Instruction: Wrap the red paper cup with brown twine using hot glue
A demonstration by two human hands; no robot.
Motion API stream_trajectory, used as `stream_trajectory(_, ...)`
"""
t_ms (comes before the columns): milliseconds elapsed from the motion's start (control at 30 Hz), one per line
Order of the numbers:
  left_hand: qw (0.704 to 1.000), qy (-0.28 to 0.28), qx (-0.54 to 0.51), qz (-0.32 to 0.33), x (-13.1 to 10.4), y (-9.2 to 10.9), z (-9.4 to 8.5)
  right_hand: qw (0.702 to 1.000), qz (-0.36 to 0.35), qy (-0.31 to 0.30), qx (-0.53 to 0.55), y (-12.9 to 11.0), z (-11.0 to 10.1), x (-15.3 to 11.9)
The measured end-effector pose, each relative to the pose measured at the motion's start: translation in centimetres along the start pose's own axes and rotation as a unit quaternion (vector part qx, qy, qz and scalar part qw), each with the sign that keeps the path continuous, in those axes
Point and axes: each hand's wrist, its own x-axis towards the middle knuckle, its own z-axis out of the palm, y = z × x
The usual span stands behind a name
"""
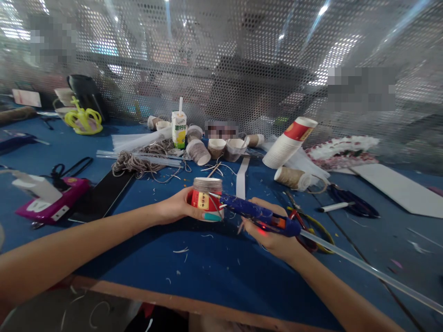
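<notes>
1. One red paper cup (200, 199), in the left hand (177, 206).
2. One hot-glue gun (249, 209), in the right hand (272, 234).
3. One drink carton (179, 131), beyond the held cup.
4. One leaning paper-cup stack (284, 146), beyond the right hand.
5. One marker (335, 207), right of the right grip.
6. One magenta power strip (67, 203), left of the left grip.

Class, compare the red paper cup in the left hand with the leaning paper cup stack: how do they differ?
The red paper cup has twine wound round its top; the paper cup stack shows none. The cup is held nearly upright by the left hand; the stack tilts, unheld. Both show red with a yellowish panel.
</notes>
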Motion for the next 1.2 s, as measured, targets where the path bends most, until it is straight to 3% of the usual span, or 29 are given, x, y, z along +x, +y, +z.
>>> stream_trajectory(800,0.998,-0.043,-0.037,0.002,0.0,0.0,-0.6,1.000,0.013,0.016,-0.017,-0.8,-0.4,-0.2)
stream_trajectory(1200,0.998,-0.034,-0.046,-0.002,-0.1,0.0,-0.7,1.000,0.003,0.029,-0.010,0.7,-0.4,-0.2)
